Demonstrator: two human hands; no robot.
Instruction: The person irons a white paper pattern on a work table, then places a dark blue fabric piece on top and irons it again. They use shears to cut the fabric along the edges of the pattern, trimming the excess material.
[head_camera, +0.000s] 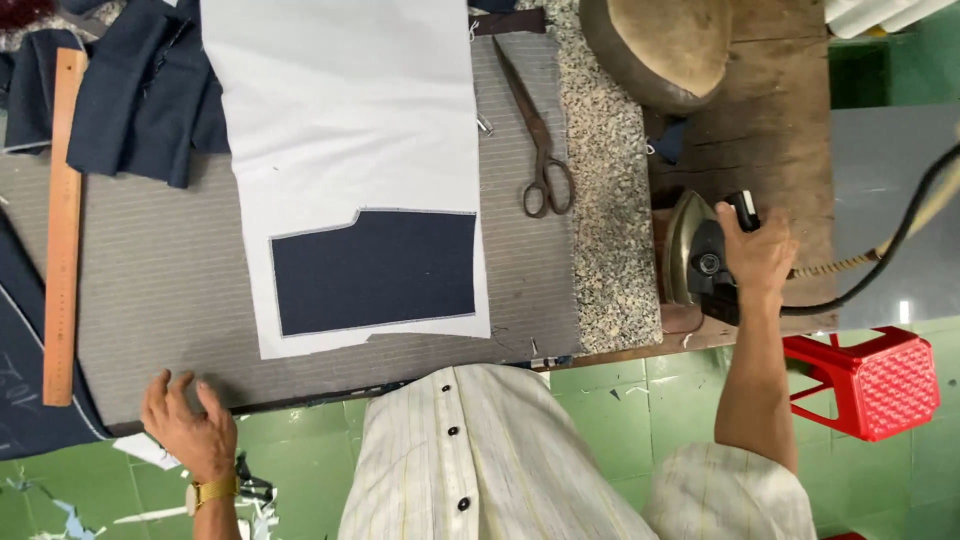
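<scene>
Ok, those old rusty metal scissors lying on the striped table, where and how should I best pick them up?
Take the rusty metal scissors by the two finger loops, which lie at the end nearer you, beside the speckled stone strip. Come from above at that near end: the shut blades point away from you, and the loops lie flat and uncovered. The right hand is on the iron, the left hand at the table edge.

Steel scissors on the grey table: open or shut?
Shut: the steel scissors lie flat with blades together in one line, handle loops side by side.

Bright, even daylight-like light; shadows soft & faint. White fabric (345, 110) a bit washed out, no hard glare. Cable (905, 225) at far right blurred; rest reasonably sharp, slight compression softness.
</scene>
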